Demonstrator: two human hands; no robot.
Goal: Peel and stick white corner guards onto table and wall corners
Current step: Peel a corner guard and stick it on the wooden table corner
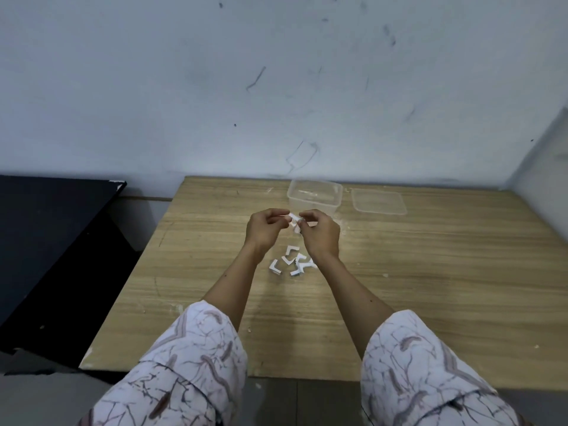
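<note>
two hands meet above the middle of the wooden table (430, 272), and between them sits one white corner guard (294, 221). the left hand (266, 229) pinches the guard's left end with curled fingers and thumb, while the right hand (319, 235) pinches its right side the same way, fingertips nearly touching those of the other hand. whether a backing strip is being lifted cannot be told; the piece is small and partly hidden by the fingers. at six o'clock from the grip, under the wrists, a small heap of loose corner guards (292, 263) lies on the tabletop, l-shaped white pieces, some overlapping, one just apart at the heap's nine o'clock edge. at twelve o'clock from the hands, near the table's far edge, stands a clear plastic container (315, 192), open at the top. just beside it, at its three o'clock, a clear lid (378, 202) lies flat on the wood, apart from the container. both forearms are bare up to patterned white sleeves (196, 364) at the bottom of the view. behind the table rises a pale wall (215, 87) with dark scuffs, and a second wall meets it at the table's two o'clock corner. at nine o'clock from the table lies a black panel (46, 241), tilted, its near corner chipped white.
</note>
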